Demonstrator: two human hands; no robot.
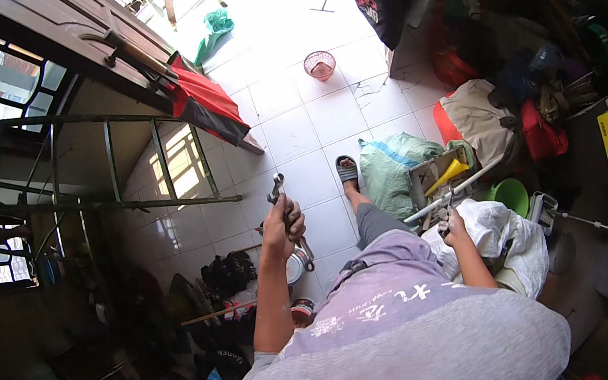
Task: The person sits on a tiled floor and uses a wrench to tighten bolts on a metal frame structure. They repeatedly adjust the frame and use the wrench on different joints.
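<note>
My left hand (282, 226) is raised over the tiled floor, its fingers wrapped round metal wrenches (273, 189). Their open jaws stick out above the fist, and more metal ends hang below it; how many there are I cannot tell. On the other side, my right hand (453, 229) is closed at the edge of a white sack (519, 233). A slim metal tool (451, 200) pokes up from its fingers, too small to name. A white pole (458, 189) and a yellow funnel-shaped thing (446, 176) lie just beyond that hand.
A pale green sack (397, 161) lies beside my sandalled foot (347, 169). Further off, a pink basket (319, 65) stands on the tiles. Left are a metal rack (112, 163) and a red-black umbrella (202, 98) by a door. Bags and a green bowl (511, 196) crowd the right.
</note>
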